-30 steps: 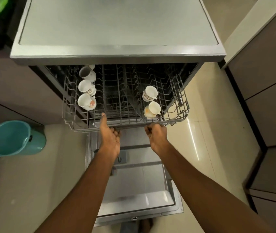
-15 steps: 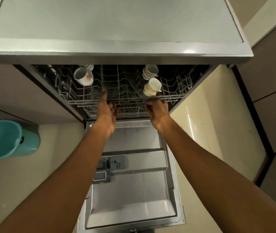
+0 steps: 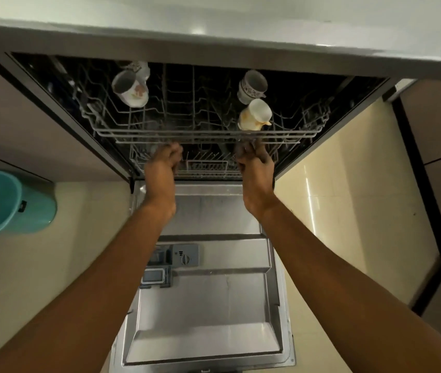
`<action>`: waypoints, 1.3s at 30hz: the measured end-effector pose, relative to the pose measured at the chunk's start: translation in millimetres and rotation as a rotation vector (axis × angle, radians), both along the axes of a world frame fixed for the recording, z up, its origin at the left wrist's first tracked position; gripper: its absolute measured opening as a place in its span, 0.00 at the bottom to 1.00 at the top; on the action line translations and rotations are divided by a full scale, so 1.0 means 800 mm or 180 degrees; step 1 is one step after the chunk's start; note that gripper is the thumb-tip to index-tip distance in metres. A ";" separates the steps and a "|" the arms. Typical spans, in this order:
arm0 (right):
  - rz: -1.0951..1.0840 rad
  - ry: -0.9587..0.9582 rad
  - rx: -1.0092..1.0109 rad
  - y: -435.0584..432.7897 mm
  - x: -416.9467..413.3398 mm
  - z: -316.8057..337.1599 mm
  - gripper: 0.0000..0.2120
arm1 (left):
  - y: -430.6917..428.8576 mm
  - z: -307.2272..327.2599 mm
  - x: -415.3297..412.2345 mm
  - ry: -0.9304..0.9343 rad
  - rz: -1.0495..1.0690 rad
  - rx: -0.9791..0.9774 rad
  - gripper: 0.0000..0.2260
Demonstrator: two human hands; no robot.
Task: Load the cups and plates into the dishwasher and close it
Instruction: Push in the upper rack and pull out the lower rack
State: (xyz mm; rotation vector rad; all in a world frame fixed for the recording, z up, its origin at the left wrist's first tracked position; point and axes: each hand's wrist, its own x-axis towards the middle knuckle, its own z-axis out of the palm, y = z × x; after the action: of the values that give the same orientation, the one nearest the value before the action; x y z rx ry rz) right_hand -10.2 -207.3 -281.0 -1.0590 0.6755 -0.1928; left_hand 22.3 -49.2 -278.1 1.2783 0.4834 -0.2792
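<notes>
The rack (image 3: pixel 206 135) has slid almost fully into the dishwasher (image 3: pixel 214 49), cups (image 3: pixel 254 114) riding inside it. Left hand (image 3: pixel 164 160) and right hand (image 3: pixel 254 160) curl around its front rail. A hard final shove could knock the cups together.

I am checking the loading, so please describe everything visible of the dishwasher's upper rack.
The upper rack is a grey wire basket, seemingly coated metal, with rows of upright tines. It lies level, almost wholly inside the dishwasher, above the open door. Four cups show in it, two left, two right, all tilted. The left hand and the right hand grip its front rail.
</notes>
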 end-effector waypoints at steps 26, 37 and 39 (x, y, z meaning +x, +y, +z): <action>0.2934 0.1745 -0.4798 -0.044 0.054 -0.280 0.32 | 0.031 -0.300 0.065 -0.1481 -0.3231 0.4757 0.34; 0.2626 0.1469 -0.4724 -0.028 -0.001 -0.294 0.31 | 0.038 -0.306 0.032 -0.1364 -0.2972 0.4623 0.25; 0.2627 0.1408 -0.4671 -0.024 -0.017 -0.293 0.31 | 0.044 -0.304 0.016 -0.1346 -0.3022 0.4561 0.25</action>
State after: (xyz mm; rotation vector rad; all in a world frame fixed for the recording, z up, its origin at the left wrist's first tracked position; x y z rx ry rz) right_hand -23.8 -226.7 -515.3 -2.7522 0.3475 0.3591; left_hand 35.4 -13.6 -521.3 2.8572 -0.4850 -0.4461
